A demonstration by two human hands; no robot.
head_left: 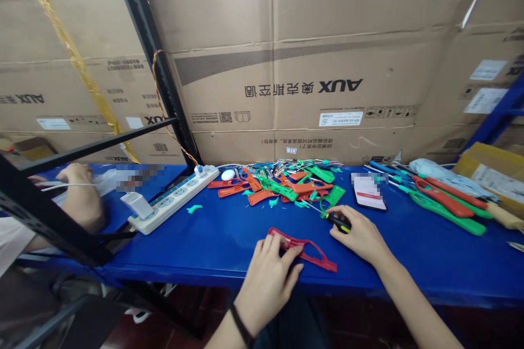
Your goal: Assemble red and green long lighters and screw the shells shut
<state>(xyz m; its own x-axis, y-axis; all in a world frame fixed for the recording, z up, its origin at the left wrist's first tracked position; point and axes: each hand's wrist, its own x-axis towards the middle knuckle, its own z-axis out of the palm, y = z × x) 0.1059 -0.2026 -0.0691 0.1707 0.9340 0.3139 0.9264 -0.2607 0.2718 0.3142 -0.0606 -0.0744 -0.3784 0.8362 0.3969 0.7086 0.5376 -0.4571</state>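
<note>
My left hand point(268, 278) rests on a flat red plastic handle shell point(305, 249) lying on the blue table point(213, 240) near its front edge, fingers curled over the shell's left end. My right hand point(360, 235) is closed around a small screwdriver point(333, 218) with a black and yellow grip, its thin shaft pointing left toward a green shell point(333, 198). A heap of red and green handle shells point(286, 182) lies just behind both hands.
A white power strip point(174, 202) with a plugged charger lies at the left. A phone point(368, 192) sits right of the heap. Assembled red and green long-handled tools point(446, 202) lie at the right. Another person's hand point(77, 180) works at far left, behind a black rack frame point(49, 218). Cardboard boxes point(311, 65) line the back.
</note>
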